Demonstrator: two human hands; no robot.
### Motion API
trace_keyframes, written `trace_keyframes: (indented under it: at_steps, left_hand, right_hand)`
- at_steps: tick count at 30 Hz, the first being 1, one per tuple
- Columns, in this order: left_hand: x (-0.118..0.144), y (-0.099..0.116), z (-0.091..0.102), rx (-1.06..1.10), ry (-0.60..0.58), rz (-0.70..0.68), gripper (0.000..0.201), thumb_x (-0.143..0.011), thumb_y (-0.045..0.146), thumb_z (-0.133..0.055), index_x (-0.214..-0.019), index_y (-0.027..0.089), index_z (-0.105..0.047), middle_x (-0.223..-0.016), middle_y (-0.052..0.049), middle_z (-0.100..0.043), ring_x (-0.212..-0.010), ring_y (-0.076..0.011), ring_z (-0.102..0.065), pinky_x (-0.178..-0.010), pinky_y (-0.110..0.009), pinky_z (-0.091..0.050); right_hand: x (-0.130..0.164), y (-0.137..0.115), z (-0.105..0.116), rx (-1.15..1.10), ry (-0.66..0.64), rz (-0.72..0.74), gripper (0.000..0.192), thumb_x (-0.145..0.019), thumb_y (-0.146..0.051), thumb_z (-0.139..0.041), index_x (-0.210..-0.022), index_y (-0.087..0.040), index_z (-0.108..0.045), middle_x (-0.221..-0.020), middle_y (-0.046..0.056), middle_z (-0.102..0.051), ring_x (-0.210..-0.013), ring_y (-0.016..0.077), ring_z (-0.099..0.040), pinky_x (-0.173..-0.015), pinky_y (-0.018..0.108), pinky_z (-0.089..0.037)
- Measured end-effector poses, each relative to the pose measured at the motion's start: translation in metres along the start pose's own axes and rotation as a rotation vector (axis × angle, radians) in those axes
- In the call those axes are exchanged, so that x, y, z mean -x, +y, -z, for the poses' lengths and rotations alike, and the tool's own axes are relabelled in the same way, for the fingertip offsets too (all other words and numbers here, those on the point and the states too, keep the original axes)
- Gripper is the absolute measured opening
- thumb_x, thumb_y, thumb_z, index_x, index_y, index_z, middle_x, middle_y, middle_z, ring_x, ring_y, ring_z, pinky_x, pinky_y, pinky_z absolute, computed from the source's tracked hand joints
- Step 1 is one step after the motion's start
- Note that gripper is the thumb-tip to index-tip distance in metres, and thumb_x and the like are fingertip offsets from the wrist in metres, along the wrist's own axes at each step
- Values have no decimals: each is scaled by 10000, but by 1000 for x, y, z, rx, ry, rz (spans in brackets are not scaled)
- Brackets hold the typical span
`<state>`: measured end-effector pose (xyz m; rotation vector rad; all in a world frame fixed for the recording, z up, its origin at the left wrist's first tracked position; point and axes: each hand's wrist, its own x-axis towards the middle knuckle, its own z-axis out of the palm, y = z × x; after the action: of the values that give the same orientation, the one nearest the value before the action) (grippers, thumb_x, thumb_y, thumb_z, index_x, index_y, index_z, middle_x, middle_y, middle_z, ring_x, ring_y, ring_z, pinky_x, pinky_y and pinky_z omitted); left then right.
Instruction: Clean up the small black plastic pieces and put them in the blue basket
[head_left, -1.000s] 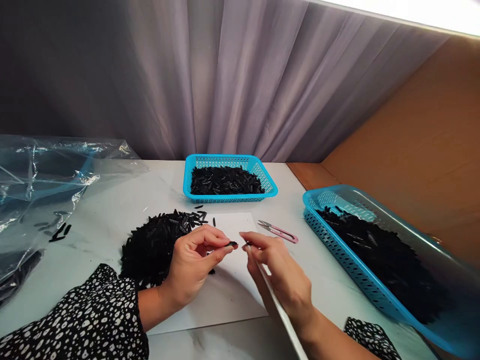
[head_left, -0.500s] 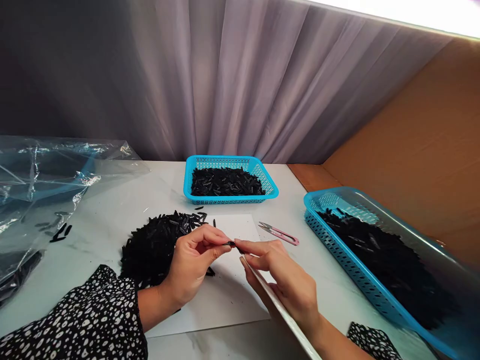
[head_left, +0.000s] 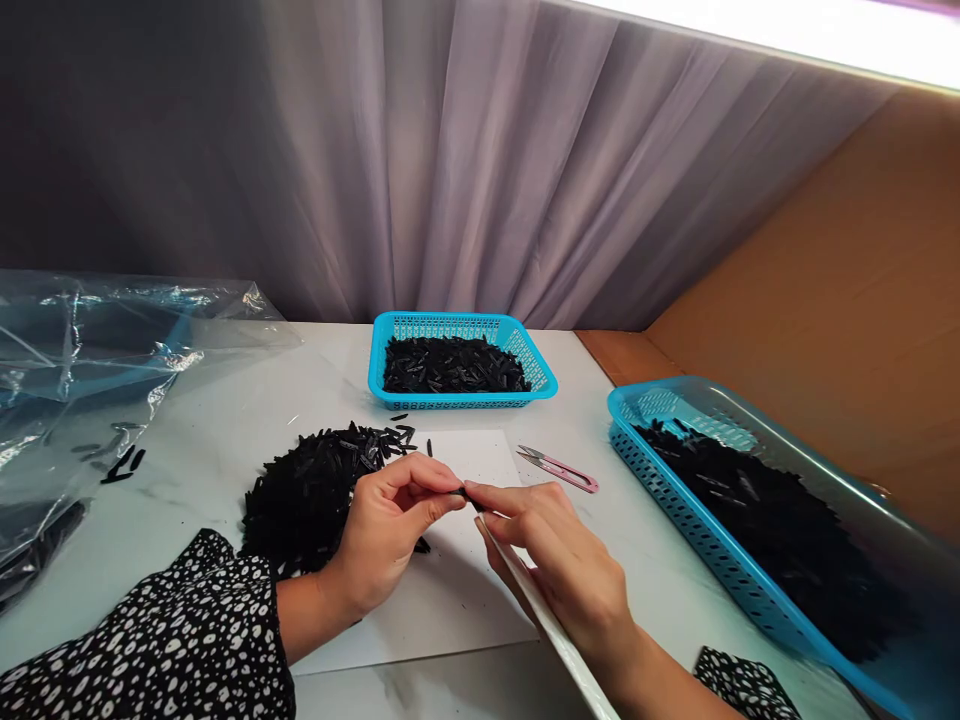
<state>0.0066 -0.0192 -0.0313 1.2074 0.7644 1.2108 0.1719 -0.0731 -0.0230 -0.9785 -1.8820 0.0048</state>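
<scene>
Spotting a clear plastic bag (head_left: 82, 375) at far left on the counter (head_left: 667, 600), with loose black slivers (head_left: 124, 465) by its edge. Moving right, finding a heap of black pieces (head_left: 311, 490). Pinching a small black piece (head_left: 470, 499) narrowly with the left hand (head_left: 386, 525), just right of the heap and above a white sheet (head_left: 427, 630). Noting a blue basket (head_left: 465, 402) of similar pieces farther back. Meeting the pinched piece with the right hand (head_left: 559, 555), also gripping a long white strip (head_left: 564, 637) slanting toward the near edge. Seeing pink-handled snips (head_left: 566, 475) just beyond, then a longer blue basket (head_left: 697, 530), likewise bearing black pieces, at far right.
</scene>
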Motion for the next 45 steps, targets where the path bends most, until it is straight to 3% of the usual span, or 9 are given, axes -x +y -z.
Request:
trace_keyframes:
  at_steps: [9,13,17,21,24,27,33,36,45]
  left_hand:
    - [-1,4,-3,106,-35,144,88,-705,175,-827,-716,172,-739,-726,-5,-709,-672,-115,-678,-664,-207,-578]
    - [0,2,-3,120,-58,155,92,-708,167,-830,-719,170,-739,-742,-17,-731,-704,-132,-706,-695,-224,-583]
    - [-2,1,-4,195,-57,169,131,-678,149,-852,-697,175,-725,-860,-28,-757,-810,-171,-745,-750,-253,-588]
    - [-3,4,-4,262,-65,237,171,-679,228,-868,-713,175,-710,-814,-40,-770,-813,-194,-755,-698,-258,-598]
    - [-2,6,-3,285,-88,285,207,-683,285,-870,-734,168,-707,-796,-41,-767,-762,-194,-761,-634,-233,-591]
    - [-3,6,-3,293,-79,302,210,-670,281,-878,-739,167,-715,-813,-34,-764,-740,-184,-761,-632,-225,-592]
    - [-4,0,-2,133,-46,230,124,-698,190,-846,-778,177,-752,-798,-32,-772,-755,-147,-742,-727,-216,-583]
    - [-3,0,0,46,-9,124,98,-712,176,-825,-768,177,-744,-800,-38,-775,-765,-159,-740,-726,-236,-590]
    - [1,-1,2,-140,0,-142,142,-741,99,-785,-810,214,-737,-778,-9,-755,-743,-135,-705,-700,-227,-576]
  right_hand:
    - [-2,2,-3,235,-22,141,177,-920,-18,-515,-878,-187,-546,-986,155,-769,-701,200,-670,-596,338,-417]
    - [2,8,-3,184,117,-59,178,-924,-66,-525,-858,-231,-521,-981,96,-769,-757,201,-701,-704,365,-504]
    - [4,14,4,52,82,-371,138,-927,-185,-571,-816,-246,-516,-1129,95,-752,-928,232,-736,-782,382,-572]
    - [5,17,7,-27,77,-442,115,-922,-217,-583,-811,-241,-568,-1087,95,-770,-915,242,-756,-740,369,-606]
    - [6,15,7,-98,50,-499,151,-934,-242,-578,-784,-239,-562,-935,71,-803,-714,207,-768,-605,304,-608]
    - [8,11,5,-122,52,-560,152,-932,-269,-592,-787,-234,-563,-807,37,-801,-399,127,-633,-404,241,-524]
    - [10,2,-3,-289,170,-474,48,-899,-196,-632,-865,-215,-604,-795,49,-738,-581,156,-683,-536,284,-587]
    - [8,-2,-6,-302,141,-457,75,-888,-171,-639,-832,-212,-611,-815,53,-696,-611,161,-676,-514,283,-576]
    - [5,-11,-4,-376,41,-489,135,-866,-109,-624,-808,-225,-584,-973,78,-760,-866,212,-740,-746,340,-608]
